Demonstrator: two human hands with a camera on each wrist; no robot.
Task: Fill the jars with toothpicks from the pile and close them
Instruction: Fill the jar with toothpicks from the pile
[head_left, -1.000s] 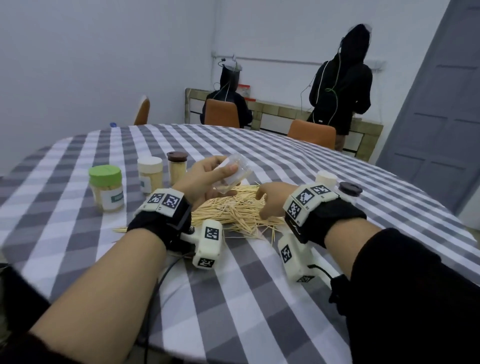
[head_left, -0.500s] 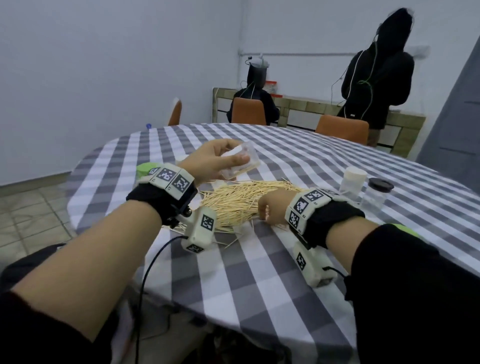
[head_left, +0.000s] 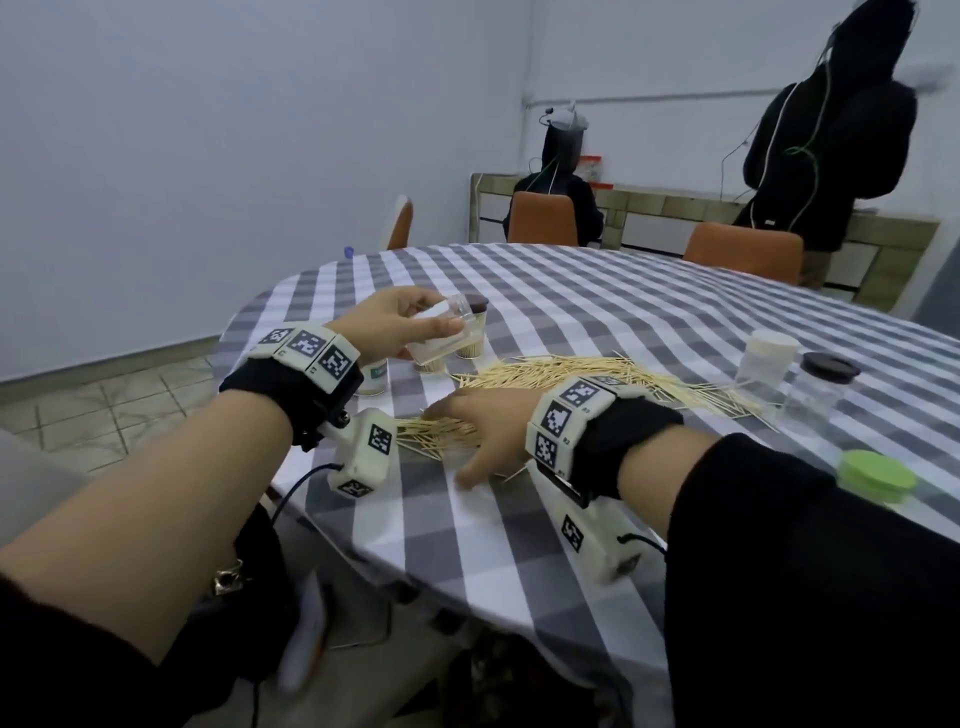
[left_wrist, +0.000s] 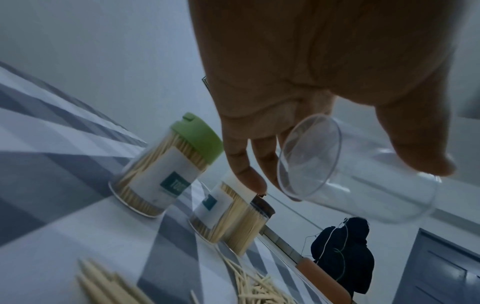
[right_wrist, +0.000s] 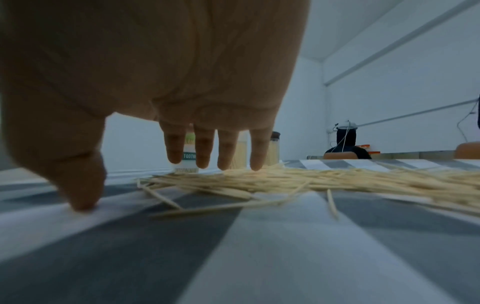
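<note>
Toothpicks (head_left: 571, 374) lie heaped on the checked tablecloth (head_left: 519, 519) — the right hand (head_left: 488, 421) rests on the pile's near-left end, fingers (right_wrist: 200, 150) straight and slightly spread, thumb on the cloth. Above the pile's far-left side the left hand (head_left: 395, 325) grips a clear empty jar (left_wrist: 358, 174), tilted, between thumb and fingers. Filled, lidded jars (left_wrist: 166, 172) stand just beyond.
</note>
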